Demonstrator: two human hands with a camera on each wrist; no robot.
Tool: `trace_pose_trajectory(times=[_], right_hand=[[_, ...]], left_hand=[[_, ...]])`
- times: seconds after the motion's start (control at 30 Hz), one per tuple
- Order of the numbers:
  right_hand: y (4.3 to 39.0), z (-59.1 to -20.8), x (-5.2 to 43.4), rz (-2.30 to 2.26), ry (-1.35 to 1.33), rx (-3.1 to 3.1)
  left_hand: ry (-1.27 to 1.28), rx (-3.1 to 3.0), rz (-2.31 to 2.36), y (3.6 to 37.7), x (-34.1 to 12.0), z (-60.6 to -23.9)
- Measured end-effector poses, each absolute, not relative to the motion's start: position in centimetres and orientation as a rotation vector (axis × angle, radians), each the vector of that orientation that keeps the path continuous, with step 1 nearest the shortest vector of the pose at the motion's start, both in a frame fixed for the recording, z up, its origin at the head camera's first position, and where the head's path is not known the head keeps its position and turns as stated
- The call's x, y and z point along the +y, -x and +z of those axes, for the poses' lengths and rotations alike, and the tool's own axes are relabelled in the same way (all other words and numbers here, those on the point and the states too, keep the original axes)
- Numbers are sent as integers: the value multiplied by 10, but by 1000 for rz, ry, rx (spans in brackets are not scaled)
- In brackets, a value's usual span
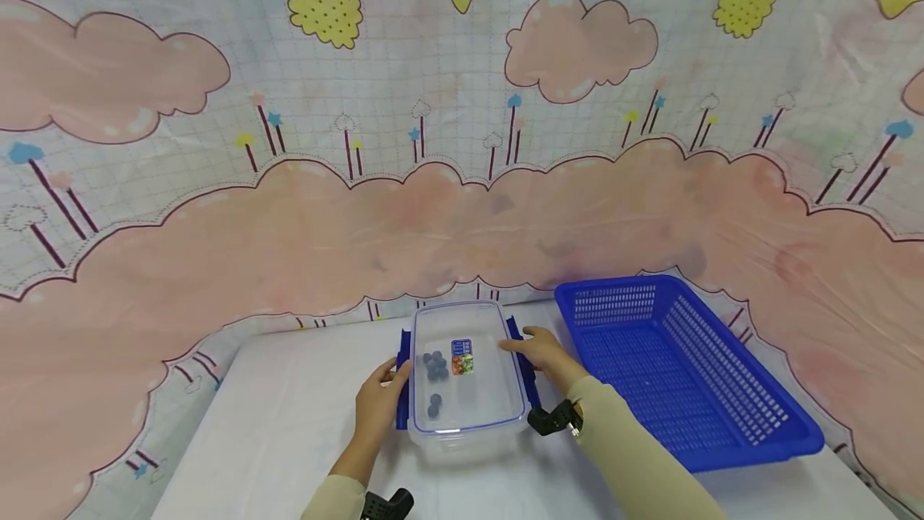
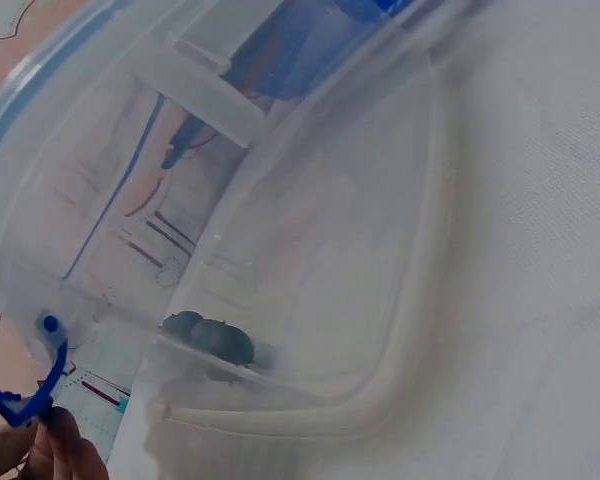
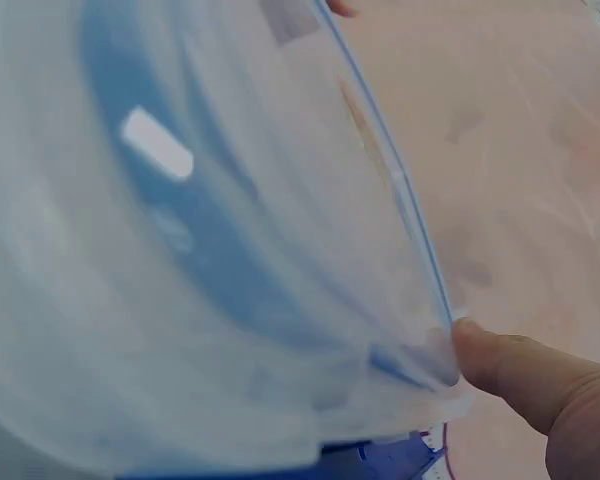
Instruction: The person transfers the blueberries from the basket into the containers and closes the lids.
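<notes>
A clear plastic food container [image 1: 462, 444] stands on the white table, its clear lid [image 1: 476, 400] on top with a blue seal line. Several dark round berries [image 1: 436, 367], resembling blueberries, show through the lid; some berries [image 2: 220, 342] lie low inside in the left wrist view. Blue side latches stick out along both long sides. My left hand [image 1: 377, 404] is at the left latch [image 1: 403, 416], its fingertips gathered round it in the left wrist view. Across the right latch [image 1: 525, 371] reaches my right hand [image 1: 545, 350], its straight thumb [image 3: 490, 355] against the lid's edge.
A large blue plastic basket [image 1: 621, 359] sits to the right, close to my right forearm. White cloth covers the table [image 1: 289, 408]. Behind it hangs a patterned curtain [image 1: 433, 223]. A small fruit label [image 1: 462, 357] is on the lid.
</notes>
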State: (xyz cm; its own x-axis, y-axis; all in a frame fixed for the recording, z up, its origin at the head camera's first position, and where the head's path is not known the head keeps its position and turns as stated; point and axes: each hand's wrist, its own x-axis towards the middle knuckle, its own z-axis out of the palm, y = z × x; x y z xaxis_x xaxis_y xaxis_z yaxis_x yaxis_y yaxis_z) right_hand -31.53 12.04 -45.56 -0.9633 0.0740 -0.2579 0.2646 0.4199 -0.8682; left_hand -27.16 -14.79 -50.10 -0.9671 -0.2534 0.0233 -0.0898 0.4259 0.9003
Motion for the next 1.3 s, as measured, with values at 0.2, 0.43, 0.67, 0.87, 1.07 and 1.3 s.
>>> trace_pose_trajectory(times=[0.2,0.43,0.67,0.87,1.07,1.3], right_hand=[[313,-455,119,-1564,-245,2633],[303,-459,117,-1634,-247,2697],[299,-465,119,-1647,-260,2720],[297,-466,119,-1625,-273,2721],[294,-464,116,-1627,-262,2733],[293,-458,117,-1503,-147,2836]], left_hand=[[-235,-2489,-1555,275,-143,-495],[-171,-2489,-1562,275,-136,-490],[-161,-2502,-1576,278,-134,-491],[-157,-2507,-1630,277,-134,-489],[-170,-2504,-1655,276,-133,-490],[-109,-2534,-1574,275,-134,-487]])
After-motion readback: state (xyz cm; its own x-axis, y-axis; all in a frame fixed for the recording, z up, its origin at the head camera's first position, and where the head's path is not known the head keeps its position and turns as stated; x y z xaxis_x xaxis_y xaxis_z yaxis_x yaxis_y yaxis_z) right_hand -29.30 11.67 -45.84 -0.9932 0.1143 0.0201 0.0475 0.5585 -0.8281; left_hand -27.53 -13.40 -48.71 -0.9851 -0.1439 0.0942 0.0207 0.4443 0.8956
